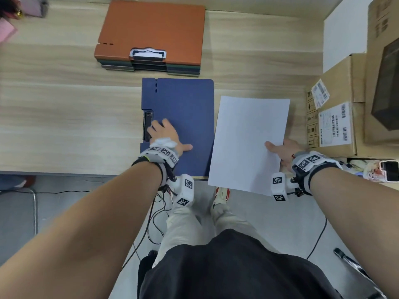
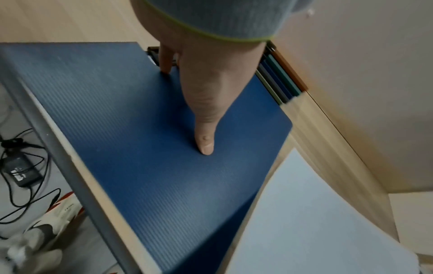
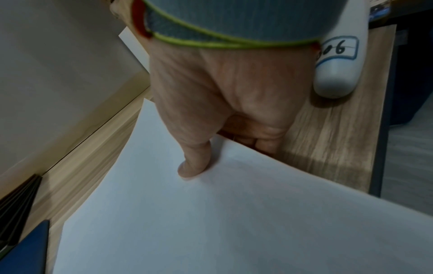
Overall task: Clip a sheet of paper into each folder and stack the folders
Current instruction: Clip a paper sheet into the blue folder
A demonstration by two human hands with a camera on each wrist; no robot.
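Note:
A blue folder (image 1: pixel 183 117) lies closed on the wooden table near its front edge, with a black clip (image 1: pixel 148 124) at its left side. My left hand (image 1: pixel 164 134) rests on the folder; the thumb (image 2: pixel 206 144) lies straight on the cover and the fingers reach the clip. My right hand (image 1: pixel 280 152) pinches a white sheet of paper (image 1: pixel 250 139) at its right edge, thumb (image 3: pixel 192 166) on top and fingers underneath. The sheet hangs just right of the folder, over the table edge. Behind it stands a stack of folders (image 1: pixel 151 33), an orange one on top.
Cardboard boxes (image 1: pixel 336 117) stand against the right side of the table. A white labelled container (image 3: pixel 337 70) lies by my right wrist. Small items (image 1: pixel 386 173) sit at the near right. Cables and a charger (image 2: pixel 21 170) lie on the floor below the table edge (image 1: pixel 64 172).

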